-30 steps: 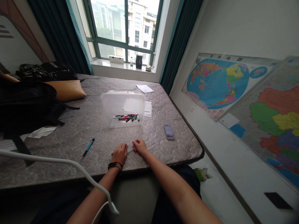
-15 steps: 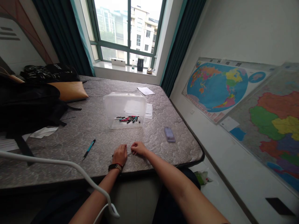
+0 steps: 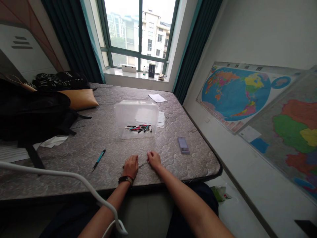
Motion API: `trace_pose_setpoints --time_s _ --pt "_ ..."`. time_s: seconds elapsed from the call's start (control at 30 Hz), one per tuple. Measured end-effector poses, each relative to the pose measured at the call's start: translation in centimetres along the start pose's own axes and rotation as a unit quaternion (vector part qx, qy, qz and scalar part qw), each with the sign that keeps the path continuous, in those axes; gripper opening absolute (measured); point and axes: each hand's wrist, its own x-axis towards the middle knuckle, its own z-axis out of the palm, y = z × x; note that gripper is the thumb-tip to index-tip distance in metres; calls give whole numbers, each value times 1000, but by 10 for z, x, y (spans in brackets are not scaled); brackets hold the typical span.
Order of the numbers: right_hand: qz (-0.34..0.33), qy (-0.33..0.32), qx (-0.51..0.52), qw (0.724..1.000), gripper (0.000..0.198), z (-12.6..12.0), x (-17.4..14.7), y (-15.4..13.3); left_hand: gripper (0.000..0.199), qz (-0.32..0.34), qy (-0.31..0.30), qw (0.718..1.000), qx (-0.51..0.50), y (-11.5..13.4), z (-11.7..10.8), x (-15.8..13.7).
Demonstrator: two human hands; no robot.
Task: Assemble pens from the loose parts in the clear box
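My left hand (image 3: 131, 166) rests low over the mattress (image 3: 111, 181) near its front edge, fingers closed together. A small dark tip pokes out on its left side; what it belongs to is hidden under the palm. Just right of it, my right hand (image 3: 154, 159) is closed in a pinch, and whatever its fingertips hold is too small to name. Printed lettering on the mattress shows in the gap between both hands. A teal and black pen (image 3: 98, 160) lies to the left. Beyond the hands, a clear plastic box (image 3: 136, 107) contains several pens (image 3: 140, 128).
White papers (image 3: 160, 119) lie behind and beside the box. A blurred bluish-grey block (image 3: 183, 145) is at the right. Black bags (image 3: 34, 112) and a tan cushion (image 3: 83, 99) occupy the left. A white curved tube (image 3: 74, 175) crosses the lower left foreground.
My hands have moved apart, uncovering more of the lettering between them. The whole view has shifted slightly, so the scene sits a little further right.
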Motion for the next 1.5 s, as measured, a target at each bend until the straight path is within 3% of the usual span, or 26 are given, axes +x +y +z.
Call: trace_pose_setpoints --time_s 0.1,0.2,0.43,0.67,0.87,1.07,1.33,1.5 --pt "-39 -101 -3 994 34 7 -15 13 27 23 -12 1000 -4 2 -2 -1" --pt "-18 -145 25 989 32 10 -14 11 25 50 -34 998 -12 6 -5 -3" --pt "1 -119 77 990 25 7 -8 9 26 69 -69 995 -13 6 -4 -4" --pt "64 -74 123 988 20 1 -5 7 26 39 -24 999 -24 3 3 -3" --pt "69 -127 116 983 25 -12 -7 8 34 0 -15 1000 -11 3 1 -3" --pt "64 -94 166 980 17 -14 -8 14 34 -15 -19 1000 -18 5 -2 -3" --pt "92 -133 166 973 16 -21 -9 8 26 -9 -28 999 -18 10 -12 -4" --pt "79 -111 180 974 14 -17 -9 8 18 -13 -43 999 2 11 -13 -3"
